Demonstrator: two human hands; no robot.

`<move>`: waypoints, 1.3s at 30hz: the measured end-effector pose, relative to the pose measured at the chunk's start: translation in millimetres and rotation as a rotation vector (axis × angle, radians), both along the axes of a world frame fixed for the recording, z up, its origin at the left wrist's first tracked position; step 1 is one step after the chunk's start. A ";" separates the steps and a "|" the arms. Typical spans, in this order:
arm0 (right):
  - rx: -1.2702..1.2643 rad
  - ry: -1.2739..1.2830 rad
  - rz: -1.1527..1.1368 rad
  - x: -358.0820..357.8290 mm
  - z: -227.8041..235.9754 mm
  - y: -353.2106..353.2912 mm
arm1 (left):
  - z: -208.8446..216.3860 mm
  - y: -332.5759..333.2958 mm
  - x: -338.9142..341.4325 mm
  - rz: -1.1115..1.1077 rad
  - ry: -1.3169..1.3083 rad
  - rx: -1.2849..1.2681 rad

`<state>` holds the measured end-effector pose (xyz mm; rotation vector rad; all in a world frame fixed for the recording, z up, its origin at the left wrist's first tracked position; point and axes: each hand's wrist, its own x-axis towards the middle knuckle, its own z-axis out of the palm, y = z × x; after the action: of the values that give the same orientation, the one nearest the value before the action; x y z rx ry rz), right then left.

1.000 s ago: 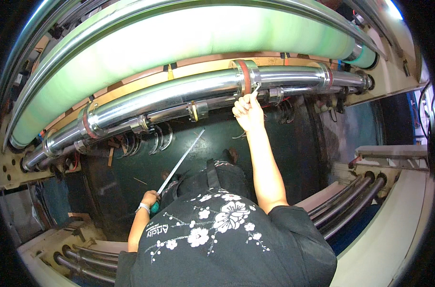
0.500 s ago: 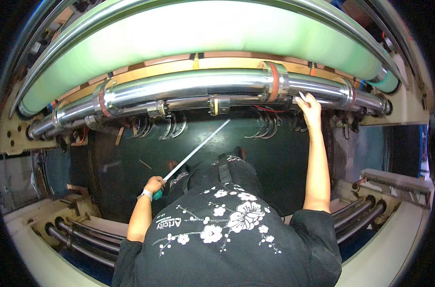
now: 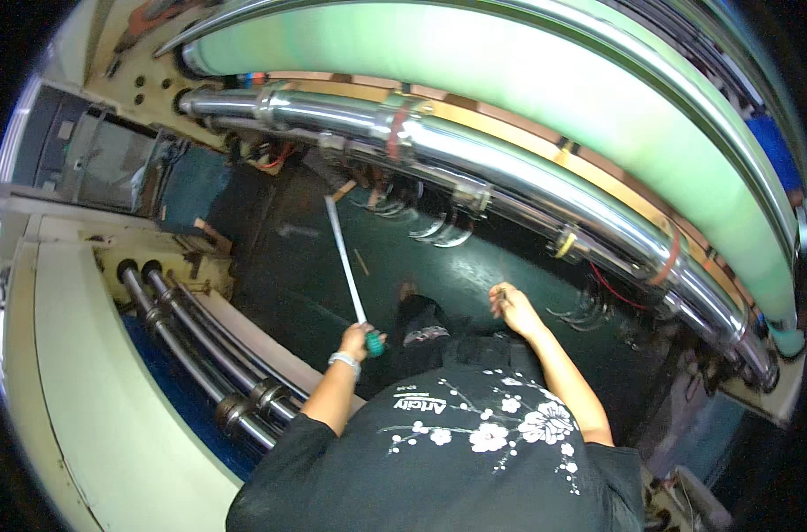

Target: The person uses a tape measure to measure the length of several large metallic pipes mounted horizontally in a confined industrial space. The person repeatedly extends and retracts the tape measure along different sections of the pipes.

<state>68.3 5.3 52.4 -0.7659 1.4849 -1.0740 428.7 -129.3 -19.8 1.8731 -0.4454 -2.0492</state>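
My left hand (image 3: 357, 341), with a pale band at the wrist, is closed round a long, straight, pale strip (image 3: 344, 257). A green piece (image 3: 374, 344) sits at the same grip, beside my fingers. The strip reaches out over the dark floor, away from me. My right hand (image 3: 510, 309) is in front of my body, apart from the rollers, with its fingers curled together. Whatever it holds, if anything, is too small and blurred to name. Nearest to it are thin curved pieces (image 3: 443, 235) under a shiny metal roller (image 3: 483, 146) with collars.
A wide pale green roll (image 3: 474, 53) lies beyond the metal roller. To my left are a cream machine frame (image 3: 71, 355) and several dark metal bars (image 3: 191, 363). Short pieces of debris (image 3: 361, 262) lie on the dark green floor (image 3: 288, 275).
My view has swung left. My right hand has come away from the metal roller and down towards my body. The strip in my left hand now points up and slightly left instead of right.
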 end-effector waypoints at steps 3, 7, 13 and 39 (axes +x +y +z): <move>-0.109 0.112 0.252 41.5 -21.1 -54.9 | 13.0 4.6 -44.0 0.251 0.368 -0.247; 0.026 0.204 0.530 75.6 19.0 -127.6 | 66.5 3.4 -116.9 0.341 0.567 -0.357; 0.124 -0.171 0.793 64.3 36.4 -143.1 | 86.5 9.9 -145.1 0.323 0.573 -0.470; 0.162 0.610 0.262 -90.3 126.4 96.3 | 127.3 -343.3 -83.8 0.380 0.246 -0.662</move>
<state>-22.0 101.6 178.9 -1.2002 1.8823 -0.5299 344.9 -472.6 107.6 1.1892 -0.5626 -1.5858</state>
